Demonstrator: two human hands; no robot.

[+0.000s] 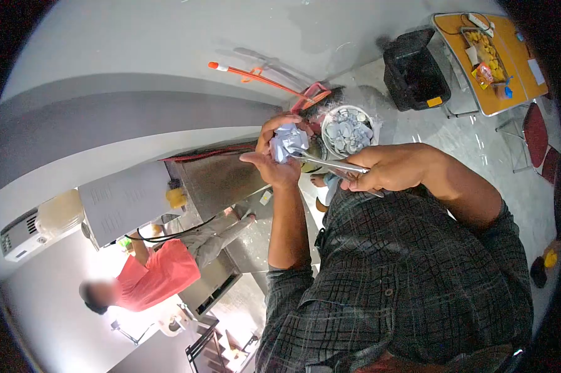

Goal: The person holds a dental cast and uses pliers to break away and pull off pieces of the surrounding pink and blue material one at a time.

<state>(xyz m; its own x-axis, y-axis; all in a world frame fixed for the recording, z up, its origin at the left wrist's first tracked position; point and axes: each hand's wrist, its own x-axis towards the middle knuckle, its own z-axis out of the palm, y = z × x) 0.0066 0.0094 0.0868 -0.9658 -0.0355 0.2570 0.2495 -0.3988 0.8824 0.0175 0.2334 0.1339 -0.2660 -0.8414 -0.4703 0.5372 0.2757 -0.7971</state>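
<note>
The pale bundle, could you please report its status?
Left hand cupping bundle. Right hand gripping tongs, tips at bundle. Nothing seen in the way.

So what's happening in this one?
The left hand cradles a crumpled pale bundle, while the right hand holds a slim metal tool with its far end at the bundle. A round container of pale pieces sits just beyond. Another person in a red top is off to the left.

The wad point(286, 142), pale blue-white and crumpled, sits in the cupped left hand point(276, 166), between the curled fingers and the palm's heel. The tool point(336, 165), slim silvery metal, slants from the right hand point(392, 169), tip at the wad's edge
</note>
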